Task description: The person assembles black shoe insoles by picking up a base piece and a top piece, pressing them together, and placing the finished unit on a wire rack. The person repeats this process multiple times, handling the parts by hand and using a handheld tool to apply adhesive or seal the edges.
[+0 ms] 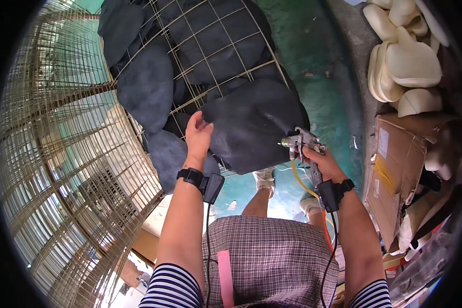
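Observation:
My right hand (323,163) is wrapped round the handle of a metal spray gun (304,140), whose nozzle points left. A yellow hose (296,177) hangs from the gun. Just left of the nozzle lies a large dark, rounded foam-like pad (256,126) on a wire rack (218,77). By that pad's left edge is my left hand (198,136), with its fingers loosely bent and the thumb apart; nothing shows in its grasp, and I cannot tell whether it touches the pad. More dark pads (148,84) lie on the rack beyond and to the left.
Tall stacked wire racks (61,138) fill the left side. To the right are a pile of cream-coloured moulded pads (410,61) and a brown cardboard box (398,164). The floor (328,77) is green. Black cables (208,246) run down from both wrist straps.

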